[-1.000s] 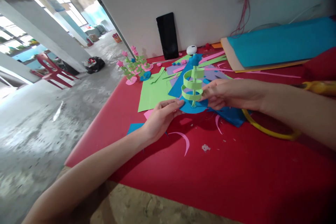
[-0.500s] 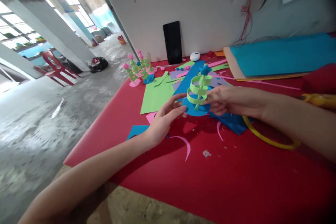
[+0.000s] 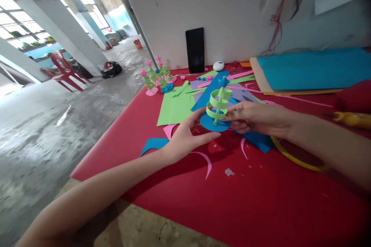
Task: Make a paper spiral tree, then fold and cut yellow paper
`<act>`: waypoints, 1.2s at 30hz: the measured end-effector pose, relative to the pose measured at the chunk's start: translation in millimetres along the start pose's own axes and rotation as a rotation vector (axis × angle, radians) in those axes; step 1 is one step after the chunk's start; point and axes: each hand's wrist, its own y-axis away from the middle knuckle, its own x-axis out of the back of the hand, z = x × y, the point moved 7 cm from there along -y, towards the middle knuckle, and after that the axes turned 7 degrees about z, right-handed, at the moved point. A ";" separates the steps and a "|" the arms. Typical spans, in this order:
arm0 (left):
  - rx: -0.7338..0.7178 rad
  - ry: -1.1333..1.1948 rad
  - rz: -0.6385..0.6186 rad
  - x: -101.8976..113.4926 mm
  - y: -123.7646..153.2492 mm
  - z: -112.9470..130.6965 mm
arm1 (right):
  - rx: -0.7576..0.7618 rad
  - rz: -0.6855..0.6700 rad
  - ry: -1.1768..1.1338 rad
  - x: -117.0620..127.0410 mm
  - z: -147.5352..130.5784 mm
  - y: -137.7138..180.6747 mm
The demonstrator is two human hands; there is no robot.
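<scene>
A paper flower [image 3: 218,103] with a light-green coiled strip, a blue star on top and a round blue base stands upright above the red table. My right hand [image 3: 246,115] pinches it at the right side, low down by the base. My left hand [image 3: 185,137] is at the left of the base, thumb and fingers spread apart around its edge; whether the fingertips behind touch it I cannot tell. Several similar paper flowers [image 3: 158,75] with pink and blue stars stand at the table's far left corner.
Green paper [image 3: 174,108], blue scraps [image 3: 153,144] and pink offcuts [image 3: 208,166] lie about the red table [image 3: 232,208]. A black phone [image 3: 195,50] leans on the wall beside a white case [image 3: 218,66]. Blue sheets [image 3: 315,69], a yellow ring [image 3: 295,160] and a yellow-handled tool [image 3: 352,119] are at right.
My left thumb has come off the blue base and swung out below it, opening the hand. The paper flower stays in my right hand, turned slightly. The view has shifted a little.
</scene>
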 end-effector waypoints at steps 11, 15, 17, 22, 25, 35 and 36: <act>-0.004 0.160 -0.004 -1.4 -1.2 1.3 | 0.057 0.054 -0.032 -1.5 -9.2 6.3; 0.023 0.210 -0.009 -2.0 -2.0 -0.2 | 0.055 0.062 -0.014 0.2 -8.4 4.8; 0.042 0.228 -0.009 -2.3 -2.1 -1.1 | 0.051 0.063 -0.011 1.3 -7.5 3.9; 0.081 0.239 0.000 -2.7 -2.4 -2.6 | 0.059 0.037 -0.024 1.2 -6.7 2.2; 0.107 0.239 0.025 -1.3 -2.8 -4.1 | 0.073 0.036 -0.033 1.6 -7.2 2.3; 0.108 0.218 0.003 -2.9 -3.6 -7.1 | 0.048 0.058 -0.041 3.5 -6.8 2.0; 0.105 0.211 0.005 -2.9 -3.4 -7.0 | 0.042 0.059 -0.035 3.2 -6.6 2.0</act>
